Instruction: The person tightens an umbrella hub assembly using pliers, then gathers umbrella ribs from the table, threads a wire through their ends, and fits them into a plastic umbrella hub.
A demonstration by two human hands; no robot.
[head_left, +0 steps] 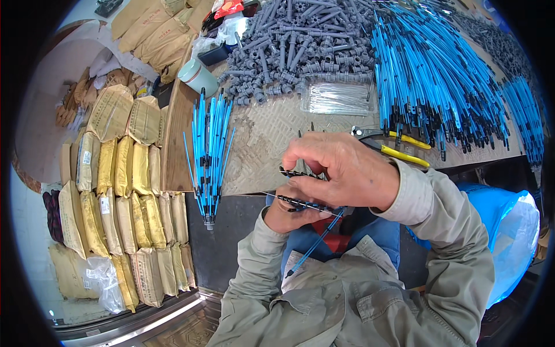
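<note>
My left hand (286,213) is closed around a row of black joints on thin blue rods (309,203), just off the table's front edge. A thin metal wire runs across this row. Above it my right hand (347,170) curls with thumb and forefinger at another short black piece (295,173); the fingers hide most of it. One blue rod with a black end (309,254) hangs down from the held row over my lap. On the table to the left, a finished-looking bundle of blue rods (209,156) fans out from a grey hub (210,220).
Yellow-handled pliers (404,151) lie right of my hands. Beyond are a clear tray of metal pins (338,98), a heap of grey plastic parts (295,46) and a big pile of blue rods (439,69). A white cup (196,75) stands left; stacked paper packets (124,168) lie farther left.
</note>
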